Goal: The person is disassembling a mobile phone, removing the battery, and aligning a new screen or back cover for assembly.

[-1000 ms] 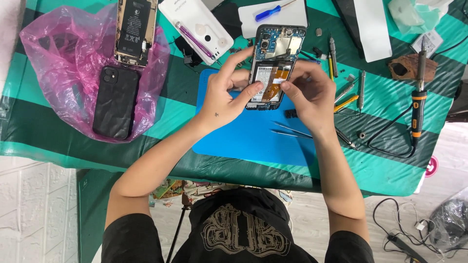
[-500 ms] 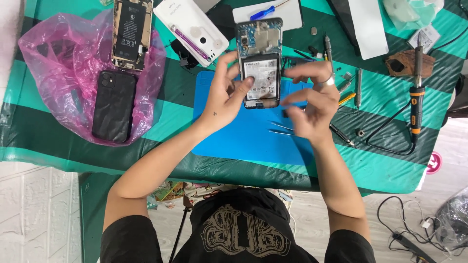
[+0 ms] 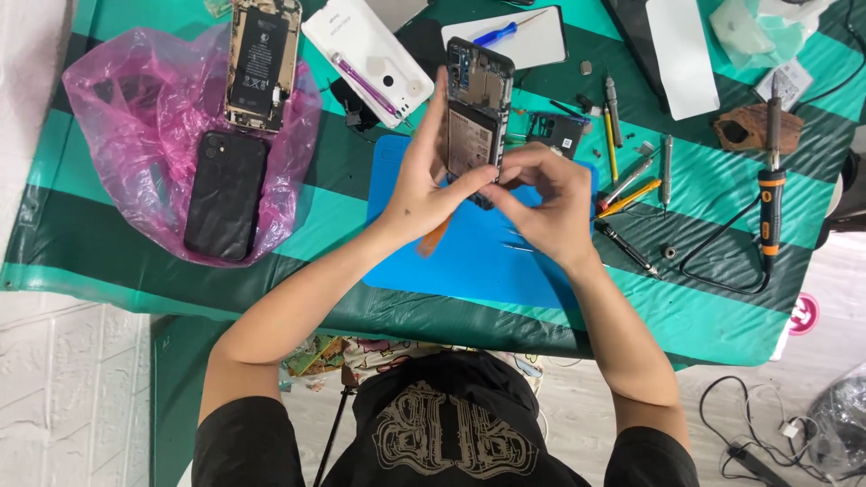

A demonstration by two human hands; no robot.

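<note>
1. Two hands grip one opened phone [image 3: 476,117] above the blue mat [image 3: 469,257]: left hand [image 3: 424,185] clamps its side, right hand [image 3: 541,203] pinches its lower end.
2. Phone is tilted up, insides showing.
3. Left on the surface [image 3: 713,316], a pink bag [image 3: 135,153] carries a black phone [image 3: 225,194].
4. Screwdrivers [image 3: 631,180] lie right of the mat.

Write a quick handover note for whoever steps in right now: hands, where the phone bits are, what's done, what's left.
Left hand grips the opened phone by its left edge, raised above the blue mat.
Right hand pinches at the phone's lower end.
Done: back cover off, internals exposed.
Left: phone not reassembled; small black part and screwdrivers lie right of the mat.
Aside: another opened phone and a black phone on the pink bag; soldering iron far right.
</note>
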